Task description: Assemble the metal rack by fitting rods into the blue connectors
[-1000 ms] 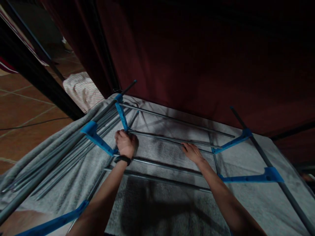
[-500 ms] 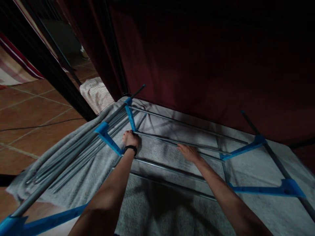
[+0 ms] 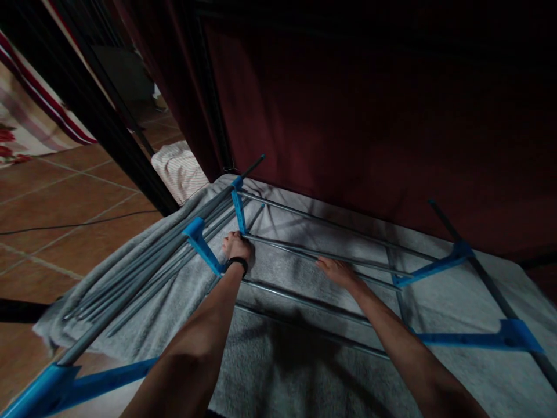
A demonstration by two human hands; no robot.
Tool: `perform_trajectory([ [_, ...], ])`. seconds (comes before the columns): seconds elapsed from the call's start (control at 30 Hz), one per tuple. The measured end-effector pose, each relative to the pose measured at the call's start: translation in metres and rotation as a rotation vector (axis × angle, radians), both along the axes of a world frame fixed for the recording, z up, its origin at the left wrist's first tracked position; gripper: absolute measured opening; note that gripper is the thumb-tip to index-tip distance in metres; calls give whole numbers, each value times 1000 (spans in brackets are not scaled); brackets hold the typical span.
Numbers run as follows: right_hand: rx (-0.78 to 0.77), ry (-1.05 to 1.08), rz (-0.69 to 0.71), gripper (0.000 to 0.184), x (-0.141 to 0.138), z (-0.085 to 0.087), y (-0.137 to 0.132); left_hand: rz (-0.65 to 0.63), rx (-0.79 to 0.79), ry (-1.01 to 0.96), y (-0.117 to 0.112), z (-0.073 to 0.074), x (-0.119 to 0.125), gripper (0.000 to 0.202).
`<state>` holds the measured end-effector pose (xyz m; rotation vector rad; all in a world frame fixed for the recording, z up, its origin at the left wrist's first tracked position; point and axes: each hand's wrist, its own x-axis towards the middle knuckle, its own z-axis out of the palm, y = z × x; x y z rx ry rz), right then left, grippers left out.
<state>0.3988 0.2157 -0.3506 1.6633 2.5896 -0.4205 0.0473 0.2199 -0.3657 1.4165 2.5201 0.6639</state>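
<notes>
A rack of grey metal tubes and blue plastic brackets lies on a grey blanket (image 3: 278, 371). My left hand (image 3: 237, 246), a dark band on its wrist, is closed at the left end of a middle tube, right beside the blue bracket (image 3: 239, 212); its fingertips are partly hidden. Farther right, my right hand (image 3: 335, 270) has its fingers around the thin metal tube (image 3: 300, 251), which runs toward the right-hand blue bracket (image 3: 435, 268). Another tube (image 3: 304, 298) crosses nearer to me, below both hands.
Several loose tubes (image 3: 143, 273) lie on the blanket at the left, under the frame's long side pole (image 3: 108, 319). A dark red curtain (image 3: 348, 133) hangs behind. A dark post (image 3: 108, 128) stands at left over the tiled floor (image 3: 52, 249), where a cable (image 3: 87, 223) runs.
The view has shifted slightly, so the whole scene sits a little farther right. Both hands keep nearly the same places on the rack.
</notes>
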Motion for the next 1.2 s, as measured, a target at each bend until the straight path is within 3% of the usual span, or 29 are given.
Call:
perform_trajectory([
  [0.13, -86, -24, 37, 39, -2, 11, -1, 18, 15, 25, -1, -2, 2, 20],
  [0.33, 87, -193, 26, 40, -10, 8, -20, 84, -3, 25, 3, -5, 1, 19],
  [0.63, -168, -16, 37, 42, -5, 13, -4, 79, -17, 16, 6, -11, -3, 21],
  [0.8, 50, -168, 29, 37, -10, 5, -21, 58, -12, 9, 5, -12, -4, 21],
  [0.9, 104, -215, 21, 34, -11, 2, -27, 58, -13, 14, 4, -12, -3, 23],
  [1.0, 48, -144, 40, 34, -9, 3, -21, 69, -18, 22, 4, -13, -1, 23],
  [1.2, -216, 132, 88, 40, 2, 7, -2, 72, -35, 28, 5, -14, -2, 23],
])
